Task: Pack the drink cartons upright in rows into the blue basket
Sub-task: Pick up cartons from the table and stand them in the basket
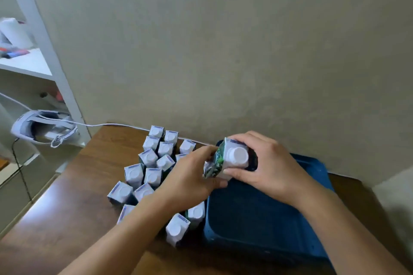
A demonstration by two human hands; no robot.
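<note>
Drink cartons (154, 163): a loose cluster standing upright on the desk (73, 203), at 9 o'clock from the blue basket (257, 219). Basket looks empty so far; its far corner is hidden by the hands. One held carton (232, 159) is above the basket's 11 o'clock corner, cap up, slightly tilted. Right hand (268, 169) grip wraps its top and side; left hand (192, 176) grip pinches its lower left edge. Judgement: square the carton upright, seat it hard into that far corner against both walls, so the first row runs straight. Release only once the base sits flat.
</note>
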